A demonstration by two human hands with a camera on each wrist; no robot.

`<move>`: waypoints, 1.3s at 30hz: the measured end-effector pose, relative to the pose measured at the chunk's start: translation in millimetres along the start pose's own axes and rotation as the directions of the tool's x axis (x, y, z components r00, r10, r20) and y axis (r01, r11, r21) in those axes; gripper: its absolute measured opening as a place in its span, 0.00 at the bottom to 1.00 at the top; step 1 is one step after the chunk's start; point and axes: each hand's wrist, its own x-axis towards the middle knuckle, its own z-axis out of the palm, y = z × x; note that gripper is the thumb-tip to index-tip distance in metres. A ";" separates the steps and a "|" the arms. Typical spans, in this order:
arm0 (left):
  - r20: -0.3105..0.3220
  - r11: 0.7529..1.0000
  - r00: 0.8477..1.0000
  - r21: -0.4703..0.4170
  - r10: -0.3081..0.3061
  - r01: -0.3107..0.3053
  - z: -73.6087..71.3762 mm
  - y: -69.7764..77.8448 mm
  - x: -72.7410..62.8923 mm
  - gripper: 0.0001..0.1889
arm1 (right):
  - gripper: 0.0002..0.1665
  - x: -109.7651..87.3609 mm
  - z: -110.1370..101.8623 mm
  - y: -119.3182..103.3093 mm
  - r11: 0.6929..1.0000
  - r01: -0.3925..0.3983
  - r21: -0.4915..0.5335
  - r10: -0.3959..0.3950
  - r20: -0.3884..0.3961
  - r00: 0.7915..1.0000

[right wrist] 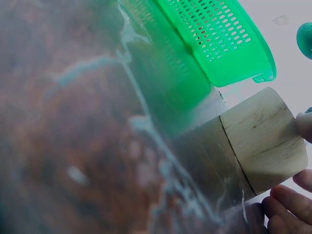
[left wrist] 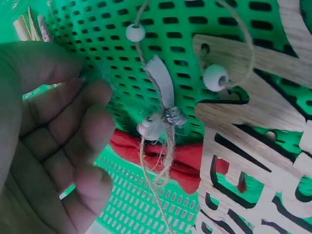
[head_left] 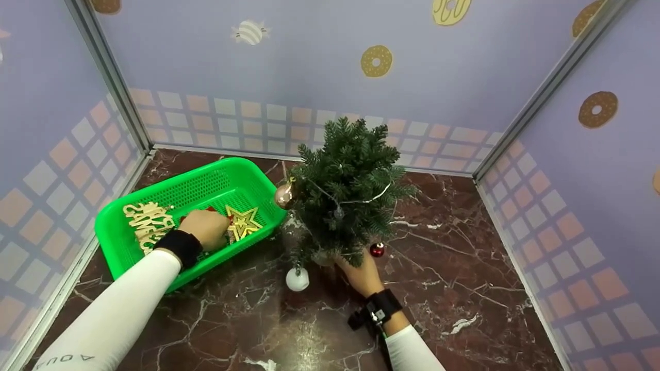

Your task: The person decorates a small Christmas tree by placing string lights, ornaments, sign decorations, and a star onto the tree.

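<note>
My left hand (head_left: 204,229) is down inside the green basket (head_left: 188,183), fingers curled, beside gold glitter stars (head_left: 242,223). In the left wrist view its thumb and index fingertips (left wrist: 92,90) come together; I cannot tell whether anything is between them. Near it are a wooden letter cutout (left wrist: 258,151) with beaded twine and a red cloth piece (left wrist: 156,155). My right hand (head_left: 362,273) grips the tree's round wooden base (right wrist: 263,139), thumb on one side, fingers on the other. The small green Christmas tree (head_left: 350,180) stands upright on the marbled tabletop.
On the tree hang a rose-gold ball (head_left: 284,197) at left, a white ball (head_left: 297,279) low in front, a red ball (head_left: 377,250) at right, and a silver string (head_left: 379,195). Patterned lilac panels (head_left: 309,67) enclose the back and both sides.
</note>
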 end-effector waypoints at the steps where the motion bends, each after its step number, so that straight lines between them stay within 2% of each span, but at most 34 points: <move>1: -0.023 1.000 1.000 0.005 0.003 -0.003 -0.5 -0.6 -0.5 0.21 | 0.35 0.0 0.0 -0.1 1.000 0.003 -0.005 -0.003 0.001 1.000; 6: -0.109 1.000 0.994 0.011 0.012 -0.010 -9.4 -3.6 -1.8 0.20 | 0.36 -0.5 -1.1 -0.8 1.000 0.002 -0.022 -0.002 0.006 1.000; 12: -0.101 0.999 0.995 -0.028 -0.023 0.020 -34.5 -6.0 -6.8 0.18 | 0.36 -1.6 -2.8 -0.3 1.000 -0.015 -0.005 0.015 0.026 1.000; 16: -0.076 0.987 0.993 -0.136 -0.096 0.085 -50.2 -10.5 -11.9 0.16 | 0.35 -1.0 -3.0 0.1 1.000 -0.011 -0.009 0.011 0.017 1.000; 20: -0.068 0.952 0.985 -0.276 -0.161 0.137 -61.9 -15.8 -21.8 0.11 | 0.34 -1.4 -2.6 0.3 1.000 -0.018 -0.006 0.018 0.019 1.000; 24: -0.057 0.887 0.980 -0.437 -0.190 0.147 -71.8 -18.5 -31.9 0.12 | 0.32 -1.5 -2.3 0.9 1.000 -0.008 -0.002 0.008 0.019 1.000; 28: -0.103 0.809 0.968 -0.573 -0.231 0.132 -75.6 -20.1 -36.7 0.16 | 0.32 -0.3 -2.1 1.1 1.000 0.005 -0.008 -0.005 0.010 1.000; 33: -0.195 0.709 0.932 -0.700 -0.304 0.085 -76.4 -17.8 -39.3 0.18 | 0.32 -0.1 -1.4 2.4 1.000 0.001 -0.008 -0.001 0.018 1.000; 37: -0.216 0.621 0.903 -0.781 -0.371 0.068 -74.6 -13.7 -35.9 0.21 | 0.33 -1.1 -2.1 1.8 1.000 -0.018 0.006 0.018 0.023 1.000; 39: -0.207 0.574 0.891 -0.816 -0.404 0.071 -73.0 -12.3 -34.4 0.22 | 0.34 -2.1 -2.7 0.3 0.999 -0.038 0.009 0.038 0.027 0.999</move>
